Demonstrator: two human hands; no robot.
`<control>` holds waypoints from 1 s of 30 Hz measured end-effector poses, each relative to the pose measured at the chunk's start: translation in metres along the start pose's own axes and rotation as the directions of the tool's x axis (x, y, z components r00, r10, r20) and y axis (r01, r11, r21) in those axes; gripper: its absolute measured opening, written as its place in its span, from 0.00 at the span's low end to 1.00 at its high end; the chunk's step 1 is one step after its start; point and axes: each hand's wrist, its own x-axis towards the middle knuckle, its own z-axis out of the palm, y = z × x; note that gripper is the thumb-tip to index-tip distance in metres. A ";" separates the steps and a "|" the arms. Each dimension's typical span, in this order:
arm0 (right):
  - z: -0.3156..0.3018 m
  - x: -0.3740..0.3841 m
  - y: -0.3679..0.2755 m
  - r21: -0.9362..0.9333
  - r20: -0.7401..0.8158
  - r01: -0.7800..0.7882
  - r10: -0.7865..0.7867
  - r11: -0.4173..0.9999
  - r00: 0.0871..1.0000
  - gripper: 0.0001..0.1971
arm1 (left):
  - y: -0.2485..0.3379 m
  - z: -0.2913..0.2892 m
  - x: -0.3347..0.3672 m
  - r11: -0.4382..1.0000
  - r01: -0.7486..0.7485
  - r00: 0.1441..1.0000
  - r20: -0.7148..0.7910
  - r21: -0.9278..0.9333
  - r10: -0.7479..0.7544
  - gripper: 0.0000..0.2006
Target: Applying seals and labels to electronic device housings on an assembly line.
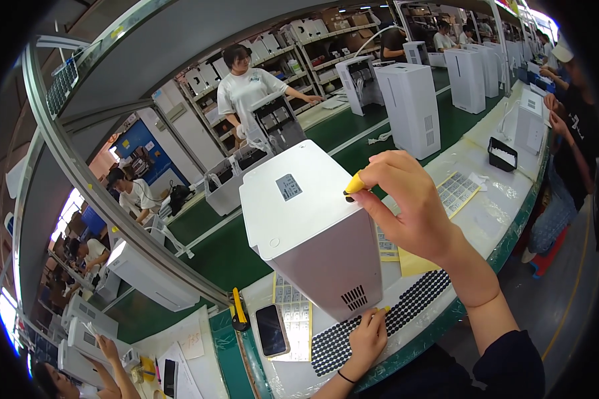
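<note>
Dot (348,197), small, black — pinched in right hand (406,203), at right top corner of white appliance (316,259) | appliance upright, long axis vertical, body below-left of pinch | left hand (368,342) by its base, nearer dot sheet (414,296) — grip unclear

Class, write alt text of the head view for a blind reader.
A person's right hand, with a yellow finger cot, pinches a small black pad at a corner of a white boxy appliance. The left hand is over a sheet of round black dots, near the vent slots.
</note>
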 end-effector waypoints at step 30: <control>0.062 -0.026 0.017 0.770 -0.244 -0.048 0.364 0.636 0.899 0.09 | 0.086 -0.180 0.140 0.973 -0.226 0.765 -0.608 0.056 0.213 0.20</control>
